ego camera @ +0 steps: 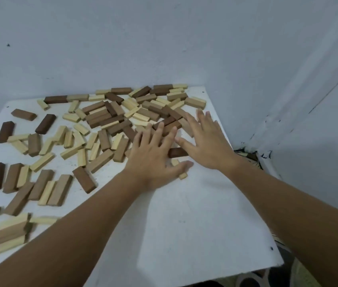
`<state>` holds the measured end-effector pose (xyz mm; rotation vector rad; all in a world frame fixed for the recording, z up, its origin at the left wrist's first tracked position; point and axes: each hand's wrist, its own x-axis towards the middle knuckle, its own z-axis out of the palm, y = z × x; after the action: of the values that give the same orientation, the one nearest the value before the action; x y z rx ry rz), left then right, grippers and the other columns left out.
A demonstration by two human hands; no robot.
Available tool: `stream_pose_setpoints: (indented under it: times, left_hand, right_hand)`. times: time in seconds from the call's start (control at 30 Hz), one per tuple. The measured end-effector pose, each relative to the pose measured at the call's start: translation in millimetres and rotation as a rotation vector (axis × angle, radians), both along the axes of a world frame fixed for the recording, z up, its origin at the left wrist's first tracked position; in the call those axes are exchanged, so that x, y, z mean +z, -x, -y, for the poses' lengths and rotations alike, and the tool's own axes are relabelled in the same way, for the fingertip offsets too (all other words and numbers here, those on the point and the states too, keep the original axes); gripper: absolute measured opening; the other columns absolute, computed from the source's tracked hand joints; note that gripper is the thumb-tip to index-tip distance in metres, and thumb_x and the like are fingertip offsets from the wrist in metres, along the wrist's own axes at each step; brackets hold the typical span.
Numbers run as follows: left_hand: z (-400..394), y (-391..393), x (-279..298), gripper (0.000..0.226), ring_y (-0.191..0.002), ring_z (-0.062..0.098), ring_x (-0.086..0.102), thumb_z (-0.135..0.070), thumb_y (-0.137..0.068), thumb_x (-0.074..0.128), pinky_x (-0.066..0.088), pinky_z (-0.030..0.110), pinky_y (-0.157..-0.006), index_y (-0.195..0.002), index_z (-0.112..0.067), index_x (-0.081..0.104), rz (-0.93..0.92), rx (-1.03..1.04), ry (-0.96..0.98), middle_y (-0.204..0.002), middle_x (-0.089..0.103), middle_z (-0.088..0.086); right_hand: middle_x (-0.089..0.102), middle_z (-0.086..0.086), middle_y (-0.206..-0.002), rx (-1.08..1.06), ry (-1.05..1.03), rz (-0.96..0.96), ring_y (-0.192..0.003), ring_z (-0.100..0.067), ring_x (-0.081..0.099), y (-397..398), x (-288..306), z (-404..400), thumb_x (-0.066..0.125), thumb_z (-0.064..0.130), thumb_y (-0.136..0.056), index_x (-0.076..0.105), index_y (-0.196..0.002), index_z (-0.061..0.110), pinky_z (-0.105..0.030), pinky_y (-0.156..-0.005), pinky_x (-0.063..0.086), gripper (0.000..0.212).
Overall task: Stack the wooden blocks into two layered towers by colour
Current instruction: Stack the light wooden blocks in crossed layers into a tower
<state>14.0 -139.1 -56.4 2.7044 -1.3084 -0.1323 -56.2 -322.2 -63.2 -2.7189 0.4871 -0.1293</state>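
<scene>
Two bare forearms reach in from the near edge across a white bench (195,214), whose near right part lies bare. At the near left corner a blurred cluster of pale and mid-brown blocks (4,233) lies partly piled. A little further in, on the left, more wooden blocks (45,162) lie flat and scattered in three shades: pale, mid-brown and dark brown.

The left hand (153,156) lies spread, palm down, fingers straight and splayed, its fingertips over the edge of the main heap; its grip is fully open and has hold of nothing. Its thumb points right, and a small pale block (183,176) sits just at the thumb tip. A dark brown block (177,152) shows in the gap between the two hands (only part of it is visible).

The right hand (205,141) is likewise flat and spread, fingers straight, laid over the right side of the heap, its grip wide open and empty. Whether either palm actually presses on the blocks beneath I cannot tell.

Beyond the hands the densest heap of blocks (122,114) runs toward the far edge, colours mixed, some lying on others. No tower stands anywhere. Behind the bench rises a pale blue-grey wall (122,38), meeting a second wall at the corner on the right.
</scene>
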Motion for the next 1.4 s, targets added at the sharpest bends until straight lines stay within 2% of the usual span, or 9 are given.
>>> stream_pose_setpoints:
  times: [0.2,0.3,0.37,0.53,0.7,0.93,1.03,1.17,1.4]
  left_hand:
    - [24.3,-36.5,-5.6,0.067,-0.157,0.033,0.011,-0.077,-0.097,0.017,0.010,0.054,-0.125,-0.155,-0.048,0.031,0.065,0.023,0.046,-0.169,0.022,0.011]
    - [18.8,-40.5,-13.8,0.055,-0.146,0.031,0.034,-0.064,-0.103,0.029,0.023,0.048,-0.120,-0.145,-0.036,0.051,0.158,0.002,0.254,-0.156,0.044,0.009]
    - [15.0,-37.0,-16.1,0.065,-0.151,0.027,0.029,-0.077,-0.098,0.033,0.019,0.048,-0.124,-0.145,-0.038,0.052,0.131,-0.025,0.264,-0.160,0.041,0.004]
    - [22.9,-49.8,-12.0,0.069,-0.151,0.022,0.025,-0.087,-0.090,0.034,0.016,0.051,-0.124,-0.143,-0.045,0.052,0.123,0.011,0.146,-0.162,0.038,-0.003]
    - [9.7,-39.0,-9.4,0.075,-0.154,0.022,0.021,-0.081,-0.095,0.037,0.004,0.048,-0.127,-0.155,-0.037,0.041,0.087,-0.011,0.227,-0.164,0.036,0.002]
    - [-108.6,0.9,21.2,0.040,-0.130,0.030,0.050,-0.041,-0.102,0.054,0.039,0.048,-0.107,-0.135,-0.019,0.062,0.225,0.107,0.436,-0.138,0.056,0.007]
    - [-171.5,18.9,22.8,0.048,-0.144,0.038,0.036,-0.045,-0.105,0.045,0.031,0.054,-0.116,-0.148,-0.024,0.051,0.206,0.367,0.267,-0.153,0.045,0.012]
    - [-215.9,18.7,10.4,0.065,-0.156,0.046,-0.008,-0.071,-0.101,0.022,-0.002,0.063,-0.123,-0.160,-0.047,0.014,0.021,0.623,-0.048,-0.173,0.001,0.006]
    - [-209.3,-6.8,-0.1,0.064,-0.154,0.048,-0.018,-0.064,-0.105,0.011,-0.016,0.064,-0.119,-0.164,-0.042,0.004,-0.114,0.660,-0.004,-0.173,-0.010,0.008]
  right_hand:
    - [-0.005,-0.005,-0.174,0.065,-0.136,-0.088,-0.159,-0.029,-0.010,-27.6,-0.1,25.3,0.029,0.060,-0.107,0.008,-0.164,0.040,-0.045,-0.127,-0.006,0.064]
    - [0.024,0.002,-0.168,0.032,-0.168,0.107,-0.156,-0.022,0.019,-32.5,-3.3,34.9,0.037,0.061,-0.105,0.032,-0.158,0.036,-0.047,-0.127,0.019,0.059]
    - [0.030,0.001,-0.164,-0.018,-0.141,0.160,-0.152,-0.020,0.026,-38.7,-5.2,41.8,0.039,0.063,-0.102,0.037,-0.155,0.031,-0.046,-0.124,0.027,0.061]
    - [0.002,-0.017,-0.172,-0.047,-0.014,-0.096,-0.159,-0.036,-0.001,-68.5,-10.8,51.3,0.026,0.061,-0.106,0.014,-0.164,0.021,-0.053,-0.128,0.006,0.071]
    - [0.016,-0.005,-0.171,-0.025,-0.130,0.162,-0.158,-0.028,0.008,-36.6,-5.3,27.0,0.031,0.053,-0.108,0.027,-0.161,0.028,-0.058,-0.126,0.013,0.059]
    - [0.022,0.000,-0.170,0.374,-0.187,0.248,-0.158,-0.019,0.013,16.5,2.9,-106.6,0.041,0.044,-0.110,0.037,-0.159,0.032,-0.048,-0.126,0.021,0.051]
    - [0.008,0.000,-0.174,0.609,-0.051,0.094,-0.160,-0.023,0.000,11.9,-1.1,-154.9,0.034,0.054,-0.107,0.023,-0.161,0.045,-0.043,-0.129,0.005,0.056]
    - [-0.008,0.003,-0.174,0.581,0.135,-0.119,-0.159,-0.019,-0.014,-4.0,-5.6,-178.5,0.021,0.067,-0.105,-0.005,-0.161,0.051,-0.043,-0.128,-0.007,0.064]
    - [0.002,-0.005,-0.174,0.351,0.117,-0.149,-0.160,-0.024,-0.003,-22.2,1.4,-180.2,0.026,0.060,-0.107,0.005,-0.165,0.035,-0.049,-0.129,0.003,0.067]
